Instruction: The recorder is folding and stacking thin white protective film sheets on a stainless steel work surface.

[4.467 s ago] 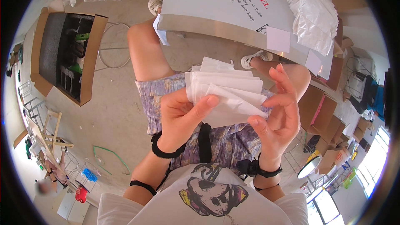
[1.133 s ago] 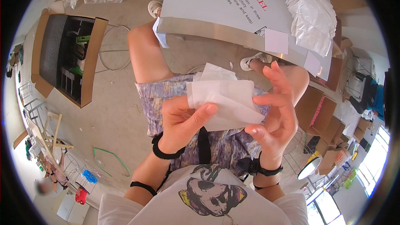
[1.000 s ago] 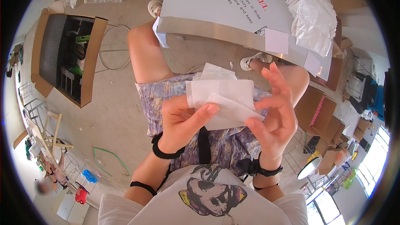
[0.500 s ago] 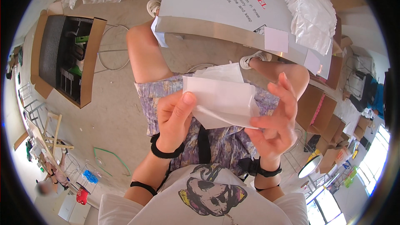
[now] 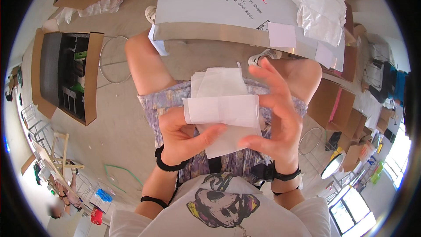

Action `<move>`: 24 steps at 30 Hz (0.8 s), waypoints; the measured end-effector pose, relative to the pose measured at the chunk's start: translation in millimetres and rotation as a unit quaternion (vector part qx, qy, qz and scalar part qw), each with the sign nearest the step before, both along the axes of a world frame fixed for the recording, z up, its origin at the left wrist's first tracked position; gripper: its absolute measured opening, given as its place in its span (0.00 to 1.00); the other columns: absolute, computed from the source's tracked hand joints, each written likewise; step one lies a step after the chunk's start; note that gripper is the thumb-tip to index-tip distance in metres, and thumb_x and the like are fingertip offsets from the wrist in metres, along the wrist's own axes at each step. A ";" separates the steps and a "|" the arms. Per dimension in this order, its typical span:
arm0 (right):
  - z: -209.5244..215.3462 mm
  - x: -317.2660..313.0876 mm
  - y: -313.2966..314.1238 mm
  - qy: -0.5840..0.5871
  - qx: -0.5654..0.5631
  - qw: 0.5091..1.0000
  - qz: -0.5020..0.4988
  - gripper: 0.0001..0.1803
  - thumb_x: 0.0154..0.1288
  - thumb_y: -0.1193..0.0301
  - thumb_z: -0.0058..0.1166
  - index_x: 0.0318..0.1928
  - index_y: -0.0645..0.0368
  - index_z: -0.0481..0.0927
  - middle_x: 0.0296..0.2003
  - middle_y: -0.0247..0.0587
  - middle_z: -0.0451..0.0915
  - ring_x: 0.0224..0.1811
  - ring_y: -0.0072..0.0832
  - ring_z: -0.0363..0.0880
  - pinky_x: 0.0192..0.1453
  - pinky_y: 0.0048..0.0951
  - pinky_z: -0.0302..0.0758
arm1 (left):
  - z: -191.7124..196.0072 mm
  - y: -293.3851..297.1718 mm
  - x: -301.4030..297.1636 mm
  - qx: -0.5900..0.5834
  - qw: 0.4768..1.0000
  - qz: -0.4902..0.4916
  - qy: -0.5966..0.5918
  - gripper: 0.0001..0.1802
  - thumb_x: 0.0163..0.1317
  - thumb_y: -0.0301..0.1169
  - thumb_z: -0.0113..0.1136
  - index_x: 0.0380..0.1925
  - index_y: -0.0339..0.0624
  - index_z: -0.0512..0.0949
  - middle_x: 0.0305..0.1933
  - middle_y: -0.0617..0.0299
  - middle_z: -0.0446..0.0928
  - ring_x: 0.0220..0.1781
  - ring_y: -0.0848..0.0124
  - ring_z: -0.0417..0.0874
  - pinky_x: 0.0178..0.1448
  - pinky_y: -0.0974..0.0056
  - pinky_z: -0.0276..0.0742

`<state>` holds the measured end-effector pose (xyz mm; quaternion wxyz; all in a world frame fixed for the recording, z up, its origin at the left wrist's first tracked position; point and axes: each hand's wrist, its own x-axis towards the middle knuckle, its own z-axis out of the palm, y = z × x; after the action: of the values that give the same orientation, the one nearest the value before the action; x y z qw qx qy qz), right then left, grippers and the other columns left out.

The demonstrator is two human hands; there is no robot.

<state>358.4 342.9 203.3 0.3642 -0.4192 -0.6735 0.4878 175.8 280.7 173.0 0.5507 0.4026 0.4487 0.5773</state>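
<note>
Over my lap, my left hand [image 5: 180,134] grips a folded thin white sheet [image 5: 221,109], its fingers behind the left end and its thumb across the lower edge. I cannot tell whether it is paper or plastic film. My right hand [image 5: 278,118] is beside the sheet's right end, fingers spread and thumb apart; a fingertip is at or near the upper right corner. More thin white sheets [image 5: 219,81] lie on my lap just beyond. A paler flap [image 5: 226,142] hangs below the folded piece.
A film-covered steel panel [image 5: 210,8] stands ahead, with a pile of white plastic bags [image 5: 318,8] and a white card [image 5: 282,35] on it. An opened carton with dark foam [image 5: 70,74] lies at left. Brown cartons [image 5: 326,103] stand at right. Other people are in the background.
My right hand has let go of the sheet's lower right corner and spread its fingers. The sheet now looks folded into a narrower band, with my left thumb lower on it.
</note>
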 end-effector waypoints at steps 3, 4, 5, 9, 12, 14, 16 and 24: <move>-4.6 0.2 -2.6 -0.008 -0.011 1.000 0.023 0.16 0.42 0.69 0.71 0.31 0.59 0.79 0.56 0.49 0.70 0.67 0.49 0.56 0.65 0.48 0.57 | -1.4 0.6 3.3 -0.002 1.000 -0.003 0.003 0.14 0.47 0.15 0.65 0.37 0.30 0.80 0.39 0.56 0.81 0.40 0.72 0.81 0.44 0.68 0.76; -6.7 0.5 -3.0 0.010 -0.016 1.000 0.015 0.14 0.44 0.72 0.69 0.31 0.59 0.78 0.56 0.49 0.70 0.67 0.48 0.56 0.64 0.47 0.58 | -1.9 0.4 4.5 -0.018 1.000 0.002 -0.011 0.15 0.47 0.15 0.65 0.38 0.30 0.79 0.39 0.56 0.81 0.40 0.72 0.81 0.44 0.68 0.76; -7.8 0.7 -3.0 0.029 -0.021 0.999 0.007 0.11 0.45 0.75 0.67 0.30 0.60 0.77 0.55 0.48 0.71 0.67 0.47 0.57 0.63 0.45 0.60 | -0.9 0.9 5.6 -0.018 1.000 -0.001 -0.012 0.15 0.47 0.15 0.65 0.38 0.30 0.79 0.39 0.56 0.81 0.40 0.72 0.81 0.44 0.68 0.76; -8.1 -1.1 -1.0 0.022 -0.006 1.000 -0.020 0.09 0.47 0.79 0.64 0.30 0.60 0.77 0.49 0.46 0.75 0.59 0.41 0.68 0.58 0.38 0.65 | 0.2 3.3 7.8 -0.107 0.994 -0.019 -0.007 0.19 0.47 0.14 0.65 0.43 0.29 0.77 0.42 0.57 0.80 0.42 0.71 0.80 0.47 0.67 0.77; -9.3 -5.2 -2.3 0.061 -0.095 0.993 -0.043 0.07 0.51 0.80 0.62 0.31 0.61 0.77 0.41 0.42 0.77 0.48 0.32 0.75 0.51 0.30 0.69 | -4.4 5.8 8.5 -0.106 0.993 -0.031 -0.035 0.23 0.48 0.14 0.65 0.47 0.29 0.74 0.45 0.56 0.78 0.46 0.70 0.79 0.51 0.66 0.76; -8.3 -6.8 -0.8 0.038 -0.093 0.990 -0.097 0.06 0.56 0.80 0.58 0.34 0.63 0.75 0.37 0.38 0.78 0.40 0.23 0.75 0.46 0.21 0.69 | -4.6 8.4 9.1 -0.092 0.994 -0.040 -0.051 0.26 0.48 0.14 0.64 0.50 0.29 0.72 0.48 0.55 0.77 0.48 0.70 0.78 0.52 0.65 0.75; -5.3 -3.5 2.9 0.068 -0.132 0.980 -0.133 0.06 0.58 0.79 0.56 0.37 0.64 0.74 0.37 0.37 0.78 0.39 0.20 0.74 0.45 0.20 0.69 | -3.2 13.5 11.7 -0.098 0.993 -0.047 -0.043 0.35 0.47 0.13 0.64 0.58 0.31 0.65 0.55 0.50 0.72 0.57 0.67 0.73 0.56 0.65 0.73; -45.4 22.6 57.1 0.145 -0.147 0.938 -0.279 0.09 0.64 0.78 0.49 0.45 0.64 0.72 0.37 0.36 0.79 0.42 0.16 0.73 0.48 0.18 0.67 | 1.2 21.1 7.2 -0.100 0.993 -0.002 -0.058 0.45 0.44 0.15 0.60 0.65 0.37 0.56 0.66 0.41 0.59 0.61 0.64 0.70 0.59 0.66 0.69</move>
<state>381.0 400.0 157.9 0.5142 -0.5636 -0.3901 0.5155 183.0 301.8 174.3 0.6144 0.3124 0.4709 0.5506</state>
